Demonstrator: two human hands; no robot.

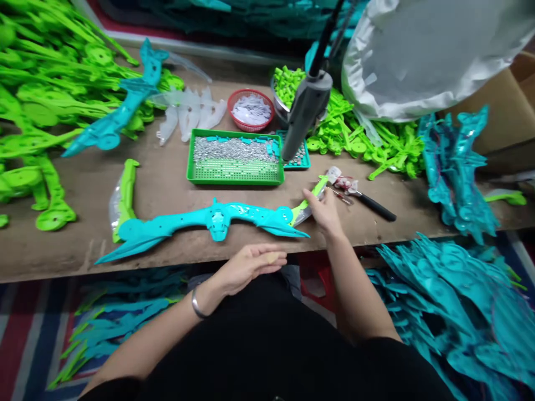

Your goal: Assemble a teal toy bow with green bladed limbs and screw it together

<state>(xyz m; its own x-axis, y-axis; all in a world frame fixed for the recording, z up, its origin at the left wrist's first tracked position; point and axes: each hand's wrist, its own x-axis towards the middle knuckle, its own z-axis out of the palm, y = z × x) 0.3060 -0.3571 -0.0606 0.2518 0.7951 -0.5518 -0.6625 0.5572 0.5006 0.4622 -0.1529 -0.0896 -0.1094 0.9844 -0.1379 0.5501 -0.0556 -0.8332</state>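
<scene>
A turquoise plastic toy bow point(188, 223) lies across the table's front edge, with a lime-green and clear limb tip at each end. Around the right-hand green tip point(298, 213) my right hand point(325, 213) is closed, thumb on its near side. My left hand point(253, 264) is held just below the bow's middle, fingers stretched out flat, and no held object shows; something tan covers part of a finger. The left-hand green tip point(127, 192) stands up from the bow, untouched.
A green tray point(234, 181) of screws sits behind the bow, beneath a hanging grey electric screwdriver point(308, 106). A red basket point(230, 114) holds pale parts. Green parts point(50, 78) heap at left; turquoise pieces point(463, 301) pile at lower right. A black-handled tool point(376, 206) lies rightward.
</scene>
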